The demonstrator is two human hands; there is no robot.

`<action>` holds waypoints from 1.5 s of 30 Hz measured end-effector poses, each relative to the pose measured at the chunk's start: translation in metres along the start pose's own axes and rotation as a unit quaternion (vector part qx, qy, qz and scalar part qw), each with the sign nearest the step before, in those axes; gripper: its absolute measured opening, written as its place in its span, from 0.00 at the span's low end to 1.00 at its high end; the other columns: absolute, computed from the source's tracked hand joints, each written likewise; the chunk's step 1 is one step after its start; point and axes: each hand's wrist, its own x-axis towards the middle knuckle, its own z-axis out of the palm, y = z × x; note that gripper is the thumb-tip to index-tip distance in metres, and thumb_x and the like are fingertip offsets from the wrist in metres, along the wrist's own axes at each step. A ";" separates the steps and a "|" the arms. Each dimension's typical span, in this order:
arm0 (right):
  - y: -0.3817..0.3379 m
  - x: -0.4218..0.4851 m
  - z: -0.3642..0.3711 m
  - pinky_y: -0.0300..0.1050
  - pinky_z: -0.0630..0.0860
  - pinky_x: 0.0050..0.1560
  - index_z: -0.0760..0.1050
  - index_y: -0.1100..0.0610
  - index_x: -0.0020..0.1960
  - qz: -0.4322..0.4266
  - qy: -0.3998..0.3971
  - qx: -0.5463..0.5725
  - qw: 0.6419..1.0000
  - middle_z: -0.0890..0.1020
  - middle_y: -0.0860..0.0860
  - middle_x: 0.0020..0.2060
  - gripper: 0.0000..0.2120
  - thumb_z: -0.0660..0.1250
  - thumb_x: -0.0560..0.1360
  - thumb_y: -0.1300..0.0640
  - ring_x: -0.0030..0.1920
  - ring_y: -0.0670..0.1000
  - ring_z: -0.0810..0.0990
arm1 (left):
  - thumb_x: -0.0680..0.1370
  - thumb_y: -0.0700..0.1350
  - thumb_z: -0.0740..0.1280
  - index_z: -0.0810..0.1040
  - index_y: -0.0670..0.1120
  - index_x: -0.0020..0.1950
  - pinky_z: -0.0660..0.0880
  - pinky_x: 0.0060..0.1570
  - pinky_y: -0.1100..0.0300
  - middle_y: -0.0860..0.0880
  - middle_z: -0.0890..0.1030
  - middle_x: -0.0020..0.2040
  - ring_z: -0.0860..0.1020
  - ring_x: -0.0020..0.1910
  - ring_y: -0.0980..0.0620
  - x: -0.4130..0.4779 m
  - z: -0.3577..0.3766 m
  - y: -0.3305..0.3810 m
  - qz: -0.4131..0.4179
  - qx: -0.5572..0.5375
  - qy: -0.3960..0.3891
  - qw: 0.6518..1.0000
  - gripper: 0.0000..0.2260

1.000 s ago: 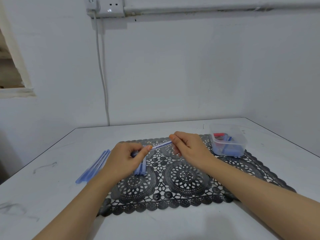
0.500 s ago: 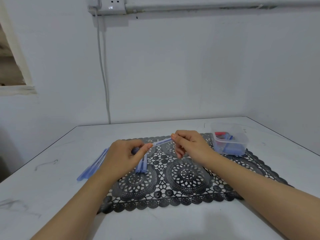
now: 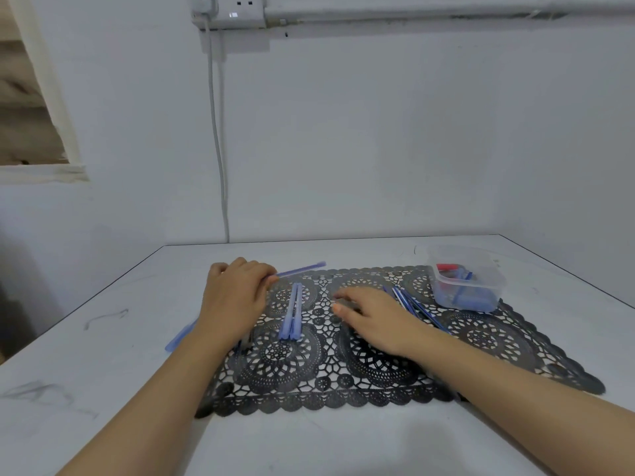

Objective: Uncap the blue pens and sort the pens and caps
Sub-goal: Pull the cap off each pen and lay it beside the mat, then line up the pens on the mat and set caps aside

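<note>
Your left hand point(image 3: 237, 297) has its grip curled round a blue pen point(image 3: 302, 269) at the far-left edge of the mat point(image 3: 481, 338). Your right hand point(image 3: 374, 321) lies on the mat, grip slack, fingers straight, beside two pens point(image 3: 292, 314).

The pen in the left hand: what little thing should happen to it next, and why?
Probably lay the pen down beside the two pale blue pens on the lace mat. Only the left hand grips it, its far end in the air; the right hand is open over the mat, apart from it, so pulling looks finished.
</note>
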 end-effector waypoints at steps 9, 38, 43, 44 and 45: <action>0.006 -0.002 0.016 0.49 0.44 0.75 0.46 0.52 0.77 0.002 -0.110 -0.158 0.981 0.47 0.50 0.76 0.33 0.46 0.77 0.36 0.75 0.50 0.45 | 0.76 0.46 0.67 0.84 0.47 0.49 0.71 0.38 0.60 0.47 0.82 0.44 0.76 0.39 0.52 0.002 -0.006 -0.008 -0.289 -0.087 -0.087 0.949 0.07; 0.003 -0.003 0.014 0.50 0.47 0.75 0.47 0.52 0.77 0.000 -0.114 -0.156 0.981 0.49 0.51 0.76 0.33 0.47 0.78 0.36 0.75 0.50 0.47 | 0.71 0.45 0.71 0.83 0.49 0.40 0.75 0.36 0.61 0.50 0.83 0.39 0.79 0.36 0.54 -0.003 0.000 0.001 -0.295 -0.057 -0.218 0.929 0.02; -0.002 -0.005 0.009 0.49 0.51 0.74 0.53 0.52 0.76 -0.003 -0.103 -0.138 0.985 0.54 0.51 0.75 0.31 0.51 0.78 0.38 0.75 0.50 0.52 | 0.70 0.42 0.69 0.83 0.48 0.43 0.76 0.39 0.59 0.49 0.83 0.42 0.79 0.40 0.52 -0.004 0.002 -0.002 -0.311 -0.042 -0.210 0.926 0.05; -0.004 -0.005 0.006 0.48 0.54 0.73 0.57 0.52 0.75 -0.006 -0.095 -0.126 0.988 0.59 0.51 0.74 0.30 0.53 0.78 0.39 0.74 0.50 0.56 | 0.70 0.42 0.68 0.83 0.48 0.44 0.75 0.37 0.60 0.49 0.83 0.42 0.79 0.40 0.52 -0.004 0.003 -0.002 -0.307 -0.041 -0.208 0.928 0.06; -0.006 -0.006 0.003 0.48 0.59 0.71 0.61 0.52 0.73 -0.012 -0.085 -0.113 0.990 0.64 0.51 0.72 0.27 0.55 0.78 0.40 0.71 0.50 0.61 | 0.71 0.43 0.68 0.83 0.49 0.46 0.73 0.36 0.60 0.49 0.82 0.43 0.78 0.41 0.52 -0.004 0.003 -0.002 -0.302 -0.040 -0.204 0.930 0.06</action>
